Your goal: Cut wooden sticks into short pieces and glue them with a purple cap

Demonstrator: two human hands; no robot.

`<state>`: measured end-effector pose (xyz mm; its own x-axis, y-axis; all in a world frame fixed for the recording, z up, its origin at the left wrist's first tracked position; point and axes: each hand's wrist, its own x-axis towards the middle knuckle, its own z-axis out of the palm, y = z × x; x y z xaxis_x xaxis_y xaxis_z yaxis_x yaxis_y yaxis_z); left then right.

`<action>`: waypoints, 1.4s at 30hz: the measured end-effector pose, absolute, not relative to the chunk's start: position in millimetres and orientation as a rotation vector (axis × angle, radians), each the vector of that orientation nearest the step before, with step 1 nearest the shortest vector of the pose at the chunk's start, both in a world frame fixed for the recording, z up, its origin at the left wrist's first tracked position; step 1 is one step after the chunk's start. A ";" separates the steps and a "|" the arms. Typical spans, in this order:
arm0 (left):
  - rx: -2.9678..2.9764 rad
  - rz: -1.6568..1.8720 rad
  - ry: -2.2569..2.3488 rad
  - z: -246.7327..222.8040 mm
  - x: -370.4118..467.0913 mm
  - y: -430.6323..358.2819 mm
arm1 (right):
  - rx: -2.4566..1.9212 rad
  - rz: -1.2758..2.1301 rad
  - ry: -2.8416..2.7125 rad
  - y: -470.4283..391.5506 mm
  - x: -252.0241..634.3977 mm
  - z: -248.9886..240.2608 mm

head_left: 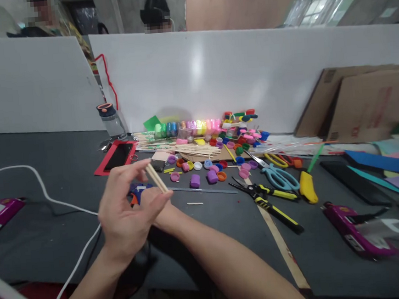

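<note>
**Short sticks pinched up in the air, a cable close by your wrist**

Take the thin metal strip [206,191] as your landmark. Well to its left, the white cable [38,178] loops across the table and runs behind your left forearm; if your arm sweeps outward, it could catch that loop and jerk whatever is joined to it.

Nearer the strip, your left hand [125,213] is up, thumb and fingertips narrowed on the short wooden sticks [156,178]. Just left of the strip's near end, a blue tool [139,188] shows beyond that hand. Your right hand [151,198] sits beside it, mostly covered, so I can't tell whether its fingers are closed on the tool or merely near it.

The sticks stand tilted above the strip's left end. Only a small pinch keeps them together, so an uneven squeeze could roll one across the other and drop it.

In front of the strip lies a loose stick piece [195,203], easily brushed away by your right forearm. Just behind the strip, purple caps [195,181] could roll if bumped. Past its right end lie the pliers [278,213], their jaws spread towards it; a careless reach there might meet the tips.
</note>
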<state>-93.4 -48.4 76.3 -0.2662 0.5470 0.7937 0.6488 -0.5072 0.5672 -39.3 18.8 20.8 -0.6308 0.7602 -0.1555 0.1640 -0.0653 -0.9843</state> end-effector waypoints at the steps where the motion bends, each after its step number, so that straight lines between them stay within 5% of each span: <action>1: -1.827 -1.949 -1.536 77.6 -95.6 -53.0 | -1.057 1.762 -1.760 19.6 -40.1 18.7; 12: -1.609 -2.314 -1.467 93.2 -81.6 -89.1 | -1.143 1.962 -1.258 10.9 4.5 21.7; 26: -1.648 -2.422 -1.259 79.3 -69.6 -73.3 | -0.646 1.860 -0.984 20.6 80.4 131.4; 32: -1.761 -2.360 -1.315 67.0 -72.1 -56.7 | -0.701 1.266 -1.279 28.7 119.6 193.1; 35: -1.833 -2.255 -1.398 58.3 -71.3 -43.5 | -0.825 1.040 -1.344 31.7 132.1 186.1; 42: -1.944 -2.021 -1.596 40.6 -74.1 -16.0 | -1.038 1.207 -1.294 43.8 155.0 103.0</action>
